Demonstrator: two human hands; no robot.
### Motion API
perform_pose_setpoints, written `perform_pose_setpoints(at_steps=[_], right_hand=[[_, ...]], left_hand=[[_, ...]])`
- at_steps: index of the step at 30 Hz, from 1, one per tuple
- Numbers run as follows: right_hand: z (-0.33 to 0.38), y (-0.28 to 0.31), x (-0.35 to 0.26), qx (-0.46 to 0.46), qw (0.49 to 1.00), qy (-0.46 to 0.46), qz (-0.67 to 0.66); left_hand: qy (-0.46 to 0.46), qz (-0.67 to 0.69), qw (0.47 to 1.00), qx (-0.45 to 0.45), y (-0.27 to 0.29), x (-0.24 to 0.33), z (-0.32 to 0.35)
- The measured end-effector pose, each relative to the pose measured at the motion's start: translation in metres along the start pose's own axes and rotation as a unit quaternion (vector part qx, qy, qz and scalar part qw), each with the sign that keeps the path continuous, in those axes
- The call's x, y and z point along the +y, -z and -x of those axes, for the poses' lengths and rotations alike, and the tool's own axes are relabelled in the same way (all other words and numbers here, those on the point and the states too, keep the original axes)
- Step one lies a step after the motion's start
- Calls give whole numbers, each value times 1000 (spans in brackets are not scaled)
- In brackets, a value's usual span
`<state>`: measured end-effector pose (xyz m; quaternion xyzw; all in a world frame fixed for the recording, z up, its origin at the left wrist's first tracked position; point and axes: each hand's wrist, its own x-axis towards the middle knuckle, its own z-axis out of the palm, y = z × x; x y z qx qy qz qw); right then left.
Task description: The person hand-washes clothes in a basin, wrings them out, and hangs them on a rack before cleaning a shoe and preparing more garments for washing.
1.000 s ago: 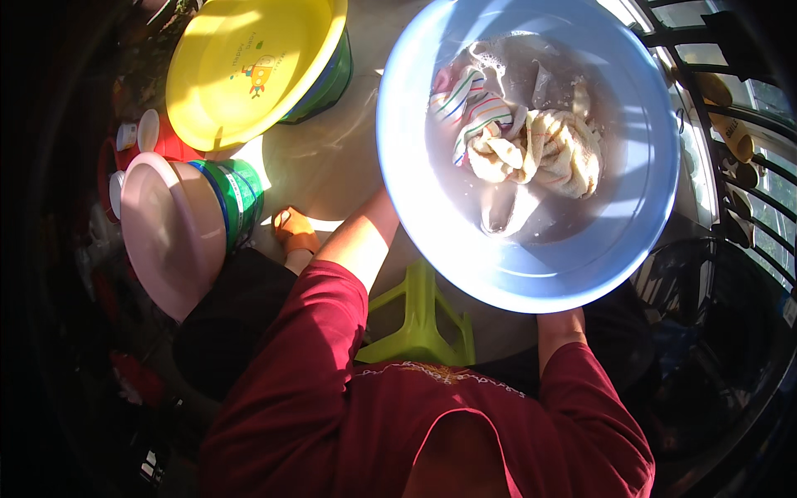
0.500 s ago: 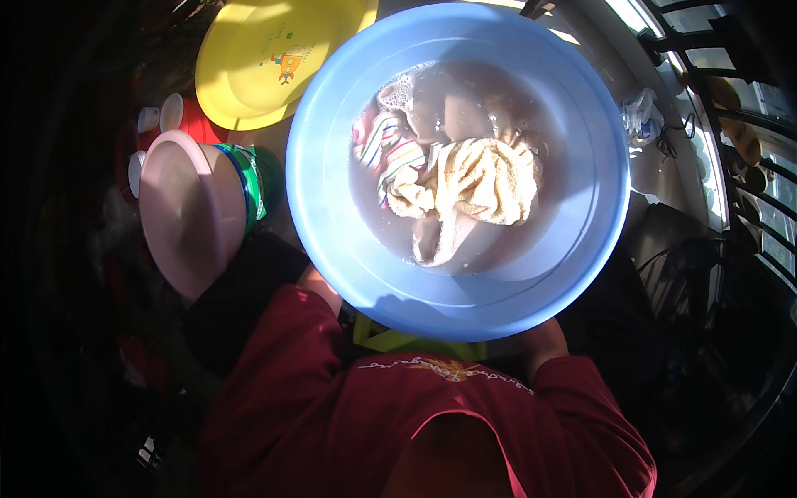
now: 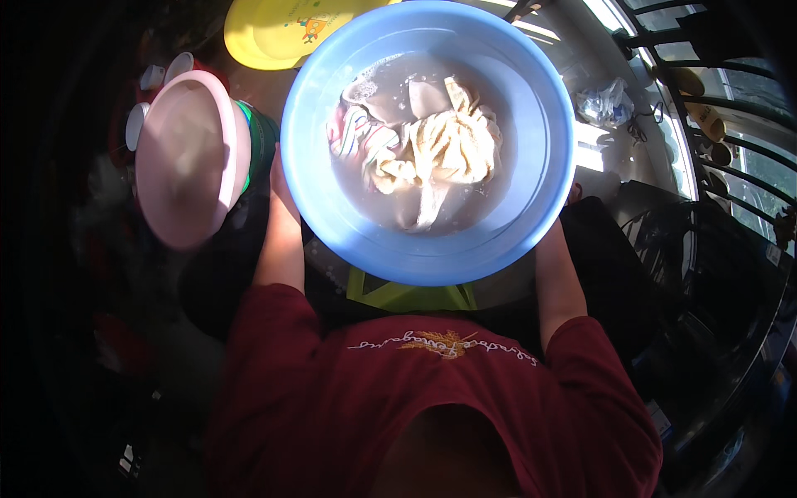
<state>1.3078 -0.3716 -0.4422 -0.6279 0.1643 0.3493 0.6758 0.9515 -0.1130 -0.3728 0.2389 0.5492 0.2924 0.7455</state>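
Note:
Between my two arms is a large blue basin (image 3: pixel 432 264), its open top facing up. Murky grey water (image 3: pixel 378 199) fills the lower part of it. In the water lies a cream textured cloth (image 3: pixel 457 149), bunched up. A striped cloth (image 3: pixel 361 141) is beside it on the left. My left hand (image 3: pixel 281 178) holds the basin's left side, its fingers mostly hidden behind the wall. My right hand (image 3: pixel 574 194) is at the right side, with only a bit of it showing past the rim.
A yellow-green plastic frame (image 3: pixel 407 295) shows below the basin's near edge. To the left a pink basin (image 3: pixel 183 162) leans by a green container (image 3: pixel 261 145). A yellow basin (image 3: pixel 278 37) lies at the far left. On the right are a clear plastic bag (image 3: pixel 606 104) and dark window bars (image 3: pixel 735 104).
The blue basin has moved away from my body and looks smaller. Both forearms are stretched out farther and show more. The cloths have shifted slightly in the water.

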Motion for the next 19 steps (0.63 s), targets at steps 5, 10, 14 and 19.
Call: perform_pose_setpoints(at_steps=[5,10,14,19], right_hand=[[34,13,-115,-185,972,120,-85],[125,-35,-162,-486,793,19,-367],[150,-88,-108,-505,763,-96,-391],[134,-108,-63,-433,866,-94,-231]], left_hand=[[-228,-13,974,7,21,75,17],[-277,96,942,-160,-67,77,107],[-114,163,944,-263,-82,10,81],[-410,-433,777,-200,-97,-31,62]])
